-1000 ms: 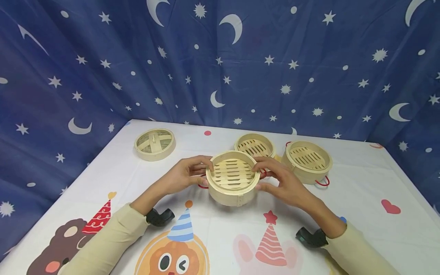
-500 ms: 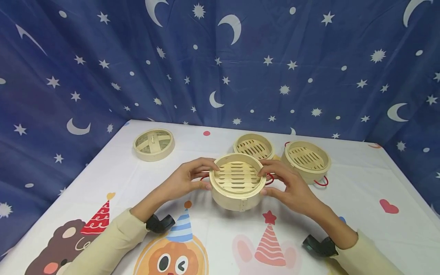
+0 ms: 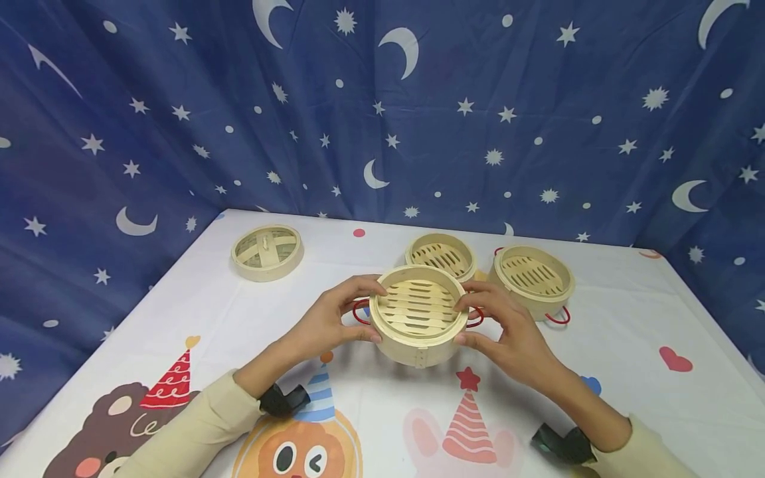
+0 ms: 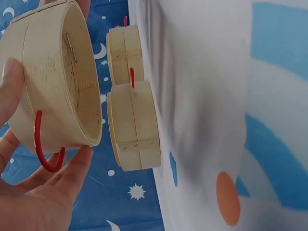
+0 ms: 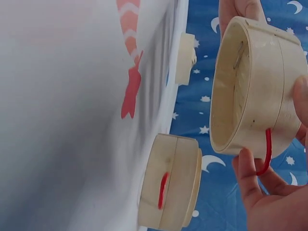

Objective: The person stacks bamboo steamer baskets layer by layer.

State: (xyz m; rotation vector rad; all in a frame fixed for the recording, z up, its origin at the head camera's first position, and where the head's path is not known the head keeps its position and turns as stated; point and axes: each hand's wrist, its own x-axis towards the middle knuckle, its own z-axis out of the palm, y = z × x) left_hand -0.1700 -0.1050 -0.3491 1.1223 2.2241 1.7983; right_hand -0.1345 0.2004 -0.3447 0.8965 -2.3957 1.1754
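Observation:
A round bamboo steamer basket (image 3: pixel 418 348) with a slatted floor and red loop handles is held above the table between both hands. My left hand (image 3: pixel 331 315) grips its left side, thumb on the outer wall and fingertips over the rim. On the opposite side my right hand (image 3: pixel 508 325) grips it the same way. Both wrist views show the basket (image 4: pixel 53 72) raised off the cloth, with the red handle (image 5: pixel 268 149) hanging by the fingers. Behind it stand two more steamer baskets, one at the back middle (image 3: pixel 442 255) and one to the right (image 3: pixel 532 302).
A bamboo steamer lid (image 3: pixel 267 252) with crossed strips lies at the back left of the table. The white cloth (image 3: pixel 627 305) carries printed cartoon animals and party hats. A blue curtain (image 3: pixel 311 86) with moons and stars hangs behind the table.
Both hands have moved the held basket a little to the right and slightly toward me. The other baskets and the lid have stayed in place.

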